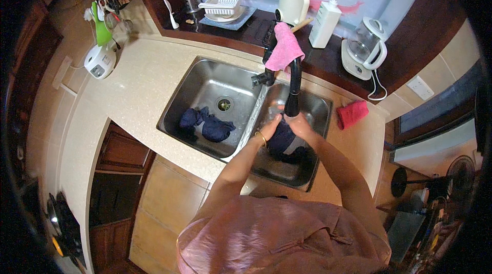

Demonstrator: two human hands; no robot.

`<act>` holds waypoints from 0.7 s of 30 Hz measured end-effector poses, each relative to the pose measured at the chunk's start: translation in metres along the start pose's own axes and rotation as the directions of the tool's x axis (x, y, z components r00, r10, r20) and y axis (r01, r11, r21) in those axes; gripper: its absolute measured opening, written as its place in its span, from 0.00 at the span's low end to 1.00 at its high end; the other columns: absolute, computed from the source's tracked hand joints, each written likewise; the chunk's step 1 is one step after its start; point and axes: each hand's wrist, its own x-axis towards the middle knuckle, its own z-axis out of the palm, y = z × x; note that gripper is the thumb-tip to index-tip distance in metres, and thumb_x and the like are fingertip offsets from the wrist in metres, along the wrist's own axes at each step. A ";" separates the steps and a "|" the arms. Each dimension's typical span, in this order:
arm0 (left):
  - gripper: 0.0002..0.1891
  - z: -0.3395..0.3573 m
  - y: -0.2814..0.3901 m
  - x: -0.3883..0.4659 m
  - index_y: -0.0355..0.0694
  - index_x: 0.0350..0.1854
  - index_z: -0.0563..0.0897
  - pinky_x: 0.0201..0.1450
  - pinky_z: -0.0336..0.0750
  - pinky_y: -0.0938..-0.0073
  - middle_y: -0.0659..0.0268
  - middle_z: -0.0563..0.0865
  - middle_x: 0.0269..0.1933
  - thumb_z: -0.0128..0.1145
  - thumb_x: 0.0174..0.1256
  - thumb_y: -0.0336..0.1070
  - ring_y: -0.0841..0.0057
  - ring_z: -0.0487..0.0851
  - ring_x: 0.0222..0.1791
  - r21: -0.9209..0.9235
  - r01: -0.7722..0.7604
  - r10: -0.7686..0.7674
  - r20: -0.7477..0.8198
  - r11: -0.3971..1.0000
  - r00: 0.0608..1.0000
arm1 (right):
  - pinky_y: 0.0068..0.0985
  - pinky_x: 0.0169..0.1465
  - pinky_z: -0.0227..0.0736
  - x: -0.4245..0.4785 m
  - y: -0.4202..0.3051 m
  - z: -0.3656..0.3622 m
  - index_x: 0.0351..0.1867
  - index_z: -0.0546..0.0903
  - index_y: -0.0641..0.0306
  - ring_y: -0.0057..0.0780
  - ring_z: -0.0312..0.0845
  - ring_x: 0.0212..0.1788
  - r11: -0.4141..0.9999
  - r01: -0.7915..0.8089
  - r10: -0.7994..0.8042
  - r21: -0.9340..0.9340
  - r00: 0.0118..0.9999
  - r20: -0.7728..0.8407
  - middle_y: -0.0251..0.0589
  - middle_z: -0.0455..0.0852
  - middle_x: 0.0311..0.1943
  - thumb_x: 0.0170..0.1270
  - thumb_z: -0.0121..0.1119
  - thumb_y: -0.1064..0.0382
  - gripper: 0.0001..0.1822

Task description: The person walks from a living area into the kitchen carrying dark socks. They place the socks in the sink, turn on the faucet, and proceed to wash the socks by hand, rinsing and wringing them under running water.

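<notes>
Both my hands are over the right basin of a steel double sink (282,168), under the black faucet's spout (293,105). My left hand (272,125), with a bangle at the wrist, and my right hand (299,125) both grip the top of a dark navy cloth (280,139) that hangs into the basin. The spout partly hides the fingers. Something clear, perhaps water, shows at the left fingertips. Two bunched navy cloths (217,128) lie in the left basin near the drain (224,103). A pink cloth (283,48) drapes over the faucet.
A red folded cloth (352,115) lies on the counter right of the sink. Along the back ledge stand a white dish rack (223,1), a cream kettle (294,1), a white pump bottle (325,20) and a glass kettle (364,47). A small white appliance (100,61) stands at the left.
</notes>
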 end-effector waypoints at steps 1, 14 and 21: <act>0.20 -0.003 0.013 -0.001 0.35 0.46 0.81 0.50 0.70 0.75 0.68 0.84 0.41 0.46 0.71 0.48 0.77 0.79 0.43 -0.067 0.008 0.005 0.193 0.998 0.981 | 0.24 0.55 0.67 -0.003 0.005 -0.012 0.53 0.75 0.64 0.25 0.74 0.49 0.997 -0.014 0.013 0.071 1.000 0.020 0.34 0.80 0.45 0.65 0.51 0.70 0.15; 0.11 -0.013 0.126 -0.014 0.38 0.45 0.82 0.43 0.73 0.79 0.73 0.84 0.37 0.60 0.59 0.32 0.84 0.79 0.37 -0.173 -0.058 0.140 0.509 0.983 0.850 | 0.21 0.49 0.67 -0.047 0.050 -0.032 0.43 0.80 0.63 0.22 0.74 0.43 0.865 -0.472 0.363 0.168 0.822 0.439 0.32 0.81 0.36 0.56 0.59 0.64 0.13; 0.19 -0.008 0.117 -0.019 0.36 0.41 0.79 0.41 0.71 0.77 0.68 0.81 0.35 0.53 0.66 0.50 0.82 0.75 0.37 -0.046 -0.090 0.100 0.326 0.995 0.940 | 0.22 0.40 0.68 -0.033 0.014 -0.019 0.37 0.80 0.67 0.18 0.70 0.35 0.977 -0.203 0.202 -0.072 0.979 -0.019 0.29 0.78 0.30 0.66 0.53 0.56 0.14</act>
